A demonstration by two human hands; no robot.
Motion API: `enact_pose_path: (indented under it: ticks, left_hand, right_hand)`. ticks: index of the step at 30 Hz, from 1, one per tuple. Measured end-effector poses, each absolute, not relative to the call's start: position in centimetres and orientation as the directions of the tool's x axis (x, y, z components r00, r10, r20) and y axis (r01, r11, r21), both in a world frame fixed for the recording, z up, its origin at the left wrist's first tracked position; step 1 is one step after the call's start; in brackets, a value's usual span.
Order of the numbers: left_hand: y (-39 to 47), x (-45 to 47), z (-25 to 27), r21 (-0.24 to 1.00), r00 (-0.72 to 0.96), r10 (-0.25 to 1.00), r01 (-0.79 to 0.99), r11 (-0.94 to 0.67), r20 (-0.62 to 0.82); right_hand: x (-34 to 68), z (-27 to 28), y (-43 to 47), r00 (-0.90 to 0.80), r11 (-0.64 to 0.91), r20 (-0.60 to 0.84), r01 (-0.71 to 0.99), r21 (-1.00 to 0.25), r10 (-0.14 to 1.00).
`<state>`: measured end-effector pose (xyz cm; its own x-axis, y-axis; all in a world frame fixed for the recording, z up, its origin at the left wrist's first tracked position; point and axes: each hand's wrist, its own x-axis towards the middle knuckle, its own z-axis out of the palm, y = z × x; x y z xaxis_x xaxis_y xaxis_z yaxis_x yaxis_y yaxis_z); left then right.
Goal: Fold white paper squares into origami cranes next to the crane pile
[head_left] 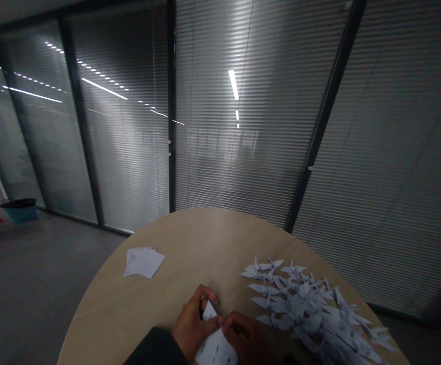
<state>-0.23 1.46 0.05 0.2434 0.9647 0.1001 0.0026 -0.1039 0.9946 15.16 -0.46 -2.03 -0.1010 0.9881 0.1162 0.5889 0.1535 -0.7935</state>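
Observation:
Between my two hands, at the near edge of the table, is a partly folded sheet of white paper (pixel 217 350) with dark printed marks. My left hand (pixel 195 322) grips it from the left, thumb on top and fingers curled behind the pointed upper corner. On the right side, my right hand (pixel 245 334) pinches the paper's edge close to the left thumb. The lower end of the paper runs out of view. To the right of my hands lies a large heap of folded white paper cranes (pixel 306 309).
A small stack of white paper sheets (pixel 144 262) lies on the left of the round wooden table (pixel 208 233). Glass partitions with blinds (pixel 235 172) stand behind the table. Two bins are on the floor at far left, one a blue bin (pixel 21 211) with a black liner.

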Motion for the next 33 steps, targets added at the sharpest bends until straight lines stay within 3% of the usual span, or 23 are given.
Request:
enact_pose_path:
  ticks: [7,14,20,30,33]
  left_hand:
    - [1.5,-0.1,0.4,0.992,0.278,0.956,-0.102,-0.069,0.095]
    - [2.0,-0.3,0.5,0.989,0.159,0.985,-0.141,-0.044,0.066]
    - [2.0,-0.3,0.5,0.987,0.191,0.980,-0.159,-0.018,0.048]
    - [1.6,0.0,0.9,0.988,0.232,0.971,-0.156,-0.019,0.056]
    - [1.6,0.0,0.8,0.987,0.221,0.973,-0.159,-0.027,0.062]
  right_hand:
    - [14.9,-2.5,-0.4,-0.032,0.135,0.141,0.558,-0.819,0.990]
    - [15.0,-0.8,-0.5,-0.060,0.131,0.116,0.450,-0.883,0.991]
    - [15.2,-1.1,-0.4,-0.076,0.156,0.136,0.438,-0.885,0.988]
    - [15.5,-0.9,-0.9,-0.049,0.213,0.226,0.562,-0.799,0.973]
    - [15.5,-0.9,-0.9,-0.001,0.163,0.204,0.606,-0.779,0.979]
